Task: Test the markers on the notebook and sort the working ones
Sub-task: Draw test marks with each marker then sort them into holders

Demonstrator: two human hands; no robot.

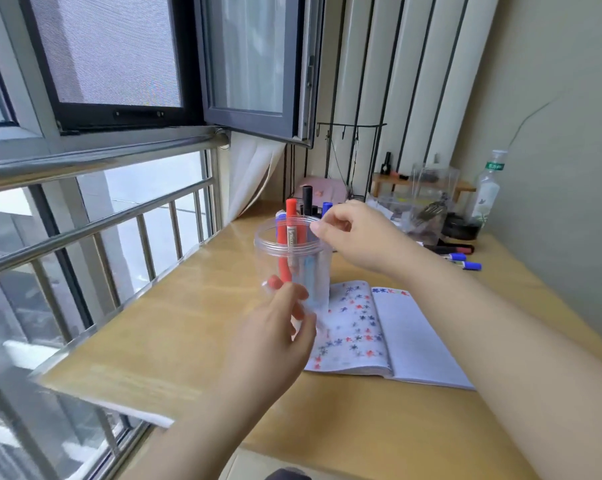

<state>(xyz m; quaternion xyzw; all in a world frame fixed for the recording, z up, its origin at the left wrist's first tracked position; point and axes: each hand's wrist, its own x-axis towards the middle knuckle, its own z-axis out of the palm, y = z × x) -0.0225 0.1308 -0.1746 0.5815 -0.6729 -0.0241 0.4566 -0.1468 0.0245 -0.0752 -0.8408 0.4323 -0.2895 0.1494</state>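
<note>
Left hand (275, 327): grips clear cup (292, 265) of markers (285, 244)
Right hand (355, 233): fingers curled at cup's rim
Notebook (396, 334): open on desk (188, 341)

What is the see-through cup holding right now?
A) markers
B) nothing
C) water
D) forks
A: red and blue markers stand inside the clear cup, which the left hand grips near its bottom while the right hand is at its rim.

Wooden desk (174, 344); railed window (112, 81); daylight.
</note>
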